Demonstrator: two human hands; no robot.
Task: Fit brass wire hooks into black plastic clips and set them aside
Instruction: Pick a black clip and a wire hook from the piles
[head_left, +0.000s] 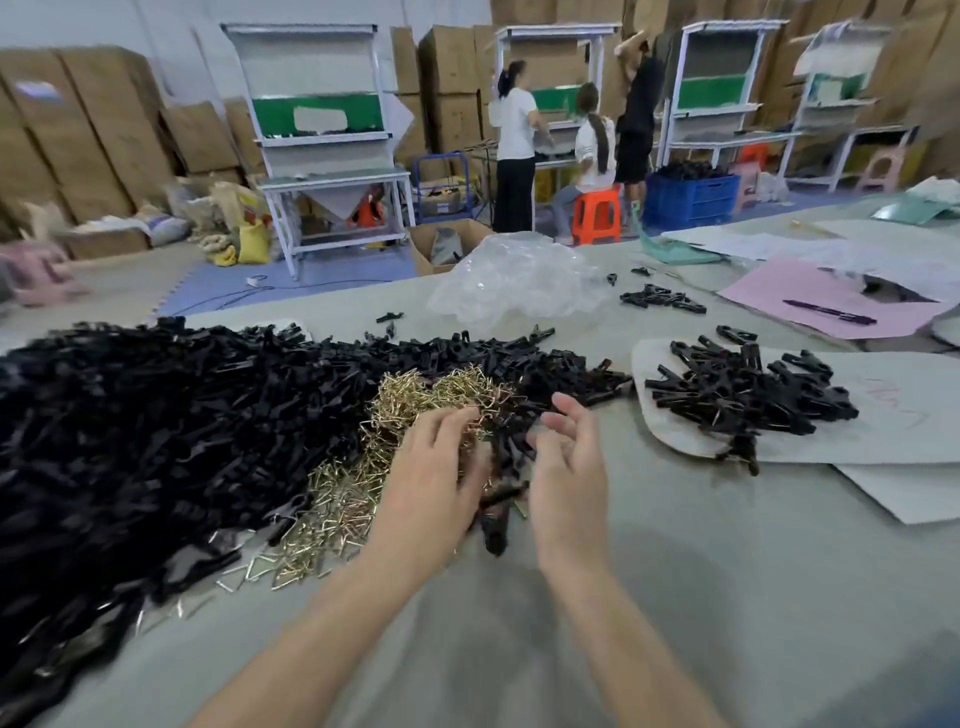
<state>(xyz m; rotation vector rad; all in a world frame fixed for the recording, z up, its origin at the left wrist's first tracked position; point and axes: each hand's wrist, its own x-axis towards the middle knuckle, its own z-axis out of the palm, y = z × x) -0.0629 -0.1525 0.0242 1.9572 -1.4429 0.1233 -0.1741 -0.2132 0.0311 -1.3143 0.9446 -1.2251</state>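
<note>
Most of the job looks undone. A huge heap of black plastic clips (156, 415) covers the left half of the desk (727, 597), running from its near left edge toward the middle. A loose pile of brass wire hooks (358, 483) lies against the heap's right side.

A far smaller pile of clips (743, 400) sits on a pale card sheet (893, 415) toward the right edge of the desk, well apart from the big heap. These are probably the finished ones set aside, though any brass in them is too small to make out. A few more clips (660, 300) lie near the far edge beside a crumpled clear plastic bag (519, 280).

The left hand (436, 467) is down on the hook pile, fingers bent into the wire. I cannot tell whether it has actually picked one up. The right hand (569, 467) hovers just beside it, palm turned inward and fingers loosely spread, holding nothing. Between the two hands lies a small cluster of dark clips (501, 499), so the step in hand seems to be gathering a hook and a clip for the next fitting.
</note>
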